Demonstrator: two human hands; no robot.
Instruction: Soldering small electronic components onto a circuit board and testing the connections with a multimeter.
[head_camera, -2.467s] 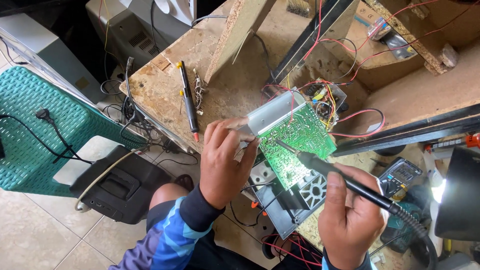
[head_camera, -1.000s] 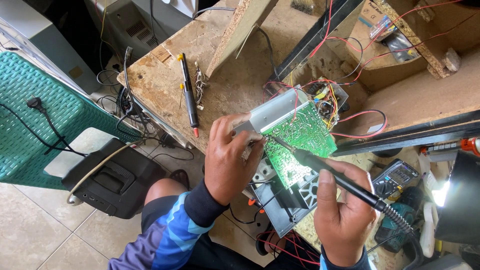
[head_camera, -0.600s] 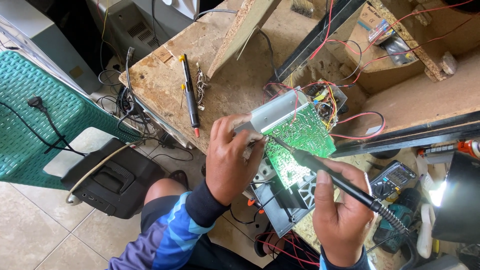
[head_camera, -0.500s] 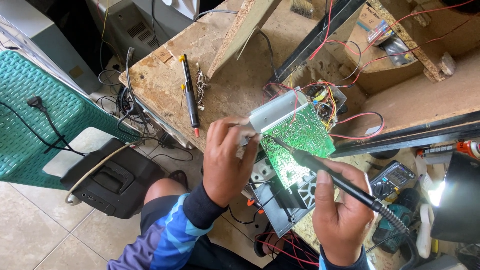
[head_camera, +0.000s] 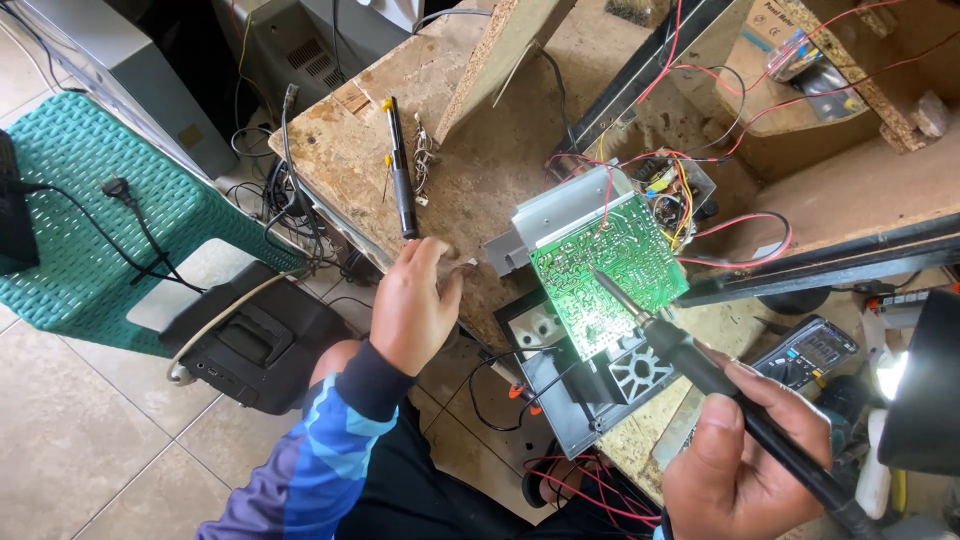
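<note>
One soldering iron (head_camera: 700, 365), tip up-left on green board (head_camera: 610, 270), right hand (head_camera: 740, 460) grip wrapped round it.

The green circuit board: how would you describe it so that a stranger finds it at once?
Start at the chipboard worktable. Near its front edge a grey metal chassis stands tilted, and the green circuit board is mounted on it. It is the only green panel there, dotted with solder points, and the soldering iron in the right hand touches it.
</note>
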